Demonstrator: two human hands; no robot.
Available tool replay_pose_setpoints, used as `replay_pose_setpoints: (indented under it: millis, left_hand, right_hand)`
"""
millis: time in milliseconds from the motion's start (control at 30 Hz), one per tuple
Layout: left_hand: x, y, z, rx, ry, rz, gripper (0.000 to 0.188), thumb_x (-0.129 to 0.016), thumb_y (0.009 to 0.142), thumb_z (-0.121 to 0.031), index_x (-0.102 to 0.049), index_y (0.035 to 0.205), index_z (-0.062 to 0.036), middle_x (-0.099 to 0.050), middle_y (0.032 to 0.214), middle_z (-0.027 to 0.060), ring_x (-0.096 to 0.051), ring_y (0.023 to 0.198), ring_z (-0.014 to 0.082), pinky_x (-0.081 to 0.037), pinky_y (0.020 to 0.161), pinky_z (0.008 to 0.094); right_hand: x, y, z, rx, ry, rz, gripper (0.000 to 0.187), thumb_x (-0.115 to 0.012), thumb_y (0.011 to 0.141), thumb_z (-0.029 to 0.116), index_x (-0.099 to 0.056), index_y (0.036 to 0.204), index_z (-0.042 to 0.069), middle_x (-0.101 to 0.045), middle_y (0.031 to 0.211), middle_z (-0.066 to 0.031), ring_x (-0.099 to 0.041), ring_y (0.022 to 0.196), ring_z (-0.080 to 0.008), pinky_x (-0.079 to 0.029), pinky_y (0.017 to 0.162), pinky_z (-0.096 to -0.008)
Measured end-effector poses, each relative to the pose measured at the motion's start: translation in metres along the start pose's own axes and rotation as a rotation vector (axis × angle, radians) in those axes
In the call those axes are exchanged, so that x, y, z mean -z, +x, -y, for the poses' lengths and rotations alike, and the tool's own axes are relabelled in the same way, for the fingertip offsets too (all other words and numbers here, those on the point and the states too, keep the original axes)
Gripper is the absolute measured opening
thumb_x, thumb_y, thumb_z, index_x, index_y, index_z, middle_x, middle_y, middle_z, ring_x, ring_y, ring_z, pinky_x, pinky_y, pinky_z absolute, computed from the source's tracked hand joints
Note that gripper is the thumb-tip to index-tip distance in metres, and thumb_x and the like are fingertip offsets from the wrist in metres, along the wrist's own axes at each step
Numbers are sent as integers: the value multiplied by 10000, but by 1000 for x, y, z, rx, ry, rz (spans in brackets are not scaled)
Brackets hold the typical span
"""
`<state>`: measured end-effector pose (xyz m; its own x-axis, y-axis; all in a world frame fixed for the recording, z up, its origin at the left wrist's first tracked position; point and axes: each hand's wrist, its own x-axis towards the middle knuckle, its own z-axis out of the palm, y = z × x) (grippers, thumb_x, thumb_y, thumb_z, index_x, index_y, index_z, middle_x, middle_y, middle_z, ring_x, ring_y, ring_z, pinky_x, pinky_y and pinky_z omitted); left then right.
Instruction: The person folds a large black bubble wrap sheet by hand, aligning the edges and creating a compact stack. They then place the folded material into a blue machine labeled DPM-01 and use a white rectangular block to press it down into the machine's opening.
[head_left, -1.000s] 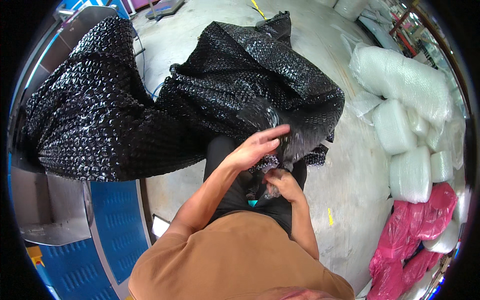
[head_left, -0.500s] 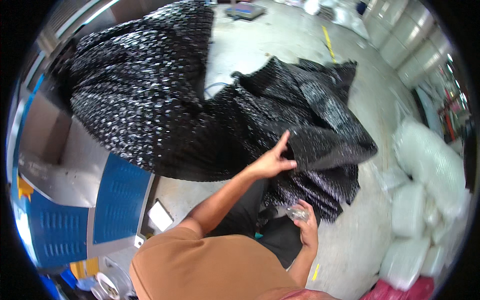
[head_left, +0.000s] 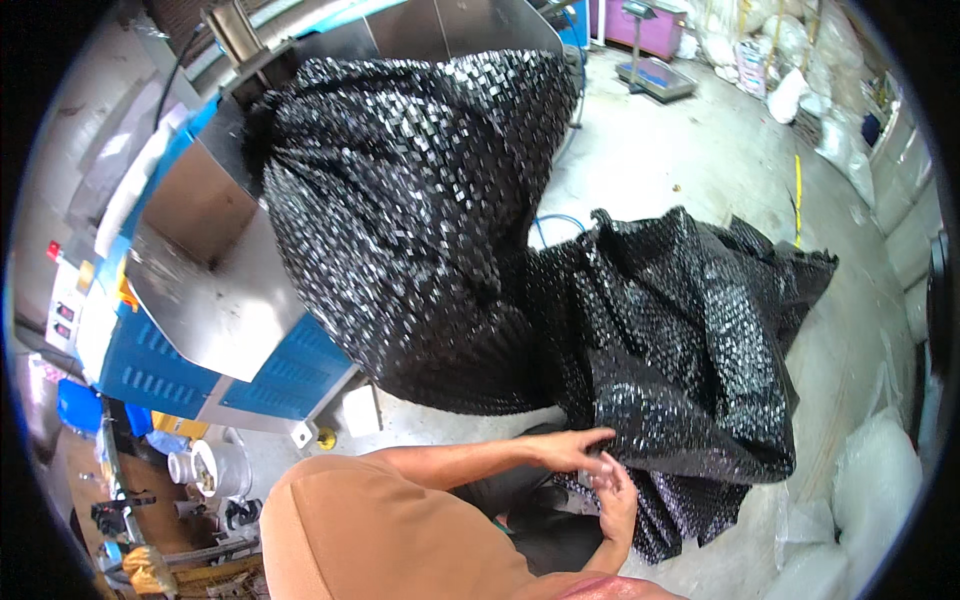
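Note:
A wide sheet of black, glossy air-cushion film (head_left: 430,200) hangs in heavy folds from a metal machine. Its loose length (head_left: 700,330) lies crumpled on the floor, in front of my hands. My left hand (head_left: 572,450) reaches across with index finger and thumb stretched apart, at the film's near edge. I cannot tell whether it touches the film. Just below, my right hand (head_left: 617,505) is raised with bent, blurred fingers close to the left thumb. Whatever sits in those fingers is too smeared to make out.
The machine has a steel chute (head_left: 215,290) and blue vented panels (head_left: 160,355) on the left. A white bucket (head_left: 222,470) stands below it. A platform scale (head_left: 655,80) is at the back. Clear bubble-wrap rolls (head_left: 880,480) line the right side.
My view has swung left, so the machine shows more. My hands have come together. The clear crinkled plastic piece seen in my right hand before can no longer be made out.

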<state>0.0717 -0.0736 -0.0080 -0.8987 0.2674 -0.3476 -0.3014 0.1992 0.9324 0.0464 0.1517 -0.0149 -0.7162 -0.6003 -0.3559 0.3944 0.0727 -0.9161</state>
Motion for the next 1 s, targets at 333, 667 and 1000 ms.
replay_pose_setpoints:
  millis: [333,667,1000]
  left_hand:
    - [18,-78,-140,151,146,11,951,-713,899,-561,-355,1563,19,-518,1483,306,-529,1364,421,-436,1120,450]
    - [82,-161,-330,56,34,138,907,-705,933,-545,-368,1568,8,-627,1378,227,-630,1223,307,-498,1019,381]
    - [68,-161,-394,-9,-435,312,896,-808,893,-429,-391,1545,23,-644,1246,155,-641,985,171,-532,848,330]
  right_hand:
    - [-52,-24,141,312,-912,-471,389,-640,857,-18,-619,1241,-67,-667,1205,-244,-676,1069,-395,-552,899,-425]
    - [-83,-115,369,109,-377,-340,604,-547,925,-82,-422,1512,-14,-519,1498,-198,-581,1293,-265,-470,1086,-366]
    - [-144,-181,427,147,61,-254,755,-624,905,-18,-312,1591,13,-413,1595,-217,-578,1216,-196,-453,1105,-350]
